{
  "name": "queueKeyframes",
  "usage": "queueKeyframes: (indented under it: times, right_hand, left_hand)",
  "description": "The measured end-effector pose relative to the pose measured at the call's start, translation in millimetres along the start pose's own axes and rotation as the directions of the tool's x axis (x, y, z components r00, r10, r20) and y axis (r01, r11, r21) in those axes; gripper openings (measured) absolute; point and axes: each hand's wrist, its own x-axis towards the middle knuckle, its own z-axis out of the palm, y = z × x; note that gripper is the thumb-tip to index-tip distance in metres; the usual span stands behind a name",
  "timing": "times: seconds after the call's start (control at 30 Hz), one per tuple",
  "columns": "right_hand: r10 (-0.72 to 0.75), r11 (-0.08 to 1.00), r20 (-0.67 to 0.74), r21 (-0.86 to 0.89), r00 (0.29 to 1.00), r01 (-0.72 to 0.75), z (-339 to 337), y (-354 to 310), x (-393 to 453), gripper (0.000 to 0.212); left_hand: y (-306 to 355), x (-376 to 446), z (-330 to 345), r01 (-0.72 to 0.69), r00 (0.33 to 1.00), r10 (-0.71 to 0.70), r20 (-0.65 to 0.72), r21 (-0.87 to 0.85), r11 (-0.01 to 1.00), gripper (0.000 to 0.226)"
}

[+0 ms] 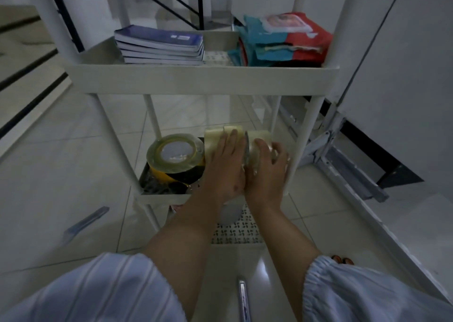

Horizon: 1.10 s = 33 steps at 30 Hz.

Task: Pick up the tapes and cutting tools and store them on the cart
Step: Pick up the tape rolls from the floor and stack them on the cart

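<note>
Partly done, I judge: clear and yellow-black tape rolls (175, 158) sit on the white metal cart's middle shelf (159, 197), the flat left hand (226, 164) presses beige tape rolls (220, 135) there, the right hand (268, 172) grips a clear tape roll (262, 140), and no cutting tools show stored.

Home interior, tiled floor (61, 130), staircase (27, 59) at left, white cart (201, 78) holding notebooks (159, 45), tape rolls (175, 156)
</note>
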Motion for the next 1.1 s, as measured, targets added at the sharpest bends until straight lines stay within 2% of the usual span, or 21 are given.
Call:
queueKeyframes:
  times: [0.13,0.23,0.37,0.47,0.63,0.83,0.9,1.1]
  right_hand:
    - [-0.072,0.996,0.003,-0.050,0.997,0.072,14,7,13,0.046]
    - [-0.102,0.995,0.035,-0.019,0.994,0.102,21,17,24,0.046]
    - [-0.122,0.992,0.110,-0.008,0.986,0.124,24,24,34,0.047]
    - [-0.128,0.992,0.145,0.003,0.981,0.129,27,28,37,0.050]
    - [-0.134,0.991,0.199,0.029,0.971,0.131,23,28,38,0.056]
    - [-0.102,0.991,0.287,-0.049,0.953,0.121,23,29,39,0.062]
    - [-0.096,0.990,0.300,-0.072,0.949,0.123,23,29,40,0.060]
    - [-0.125,0.985,0.248,-0.082,0.961,0.149,29,23,40,0.053]
  left_hand:
    - [-33,9,10,-0.025,0.997,0.011,0.078,0.177,0.984,0.076]
    - [-44,6,14,-0.061,0.997,0.056,0.050,0.117,0.991,0.076]
    - [-49,5,19,-0.107,0.992,0.109,-0.063,0.029,0.994,0.069]
    - [-51,5,24,-0.122,0.986,0.122,-0.118,0.009,0.993,0.072]
    - [-47,6,30,-0.100,0.984,0.105,-0.144,0.046,0.994,0.075]
    - [-43,2,30,-0.052,0.991,0.062,-0.115,0.085,0.995,0.075]
    - [-41,1,28,-0.028,0.994,0.036,-0.106,0.075,0.997,0.073]
    - [-42,-6,28,-0.058,0.978,0.056,-0.201,-0.007,0.998,0.071]
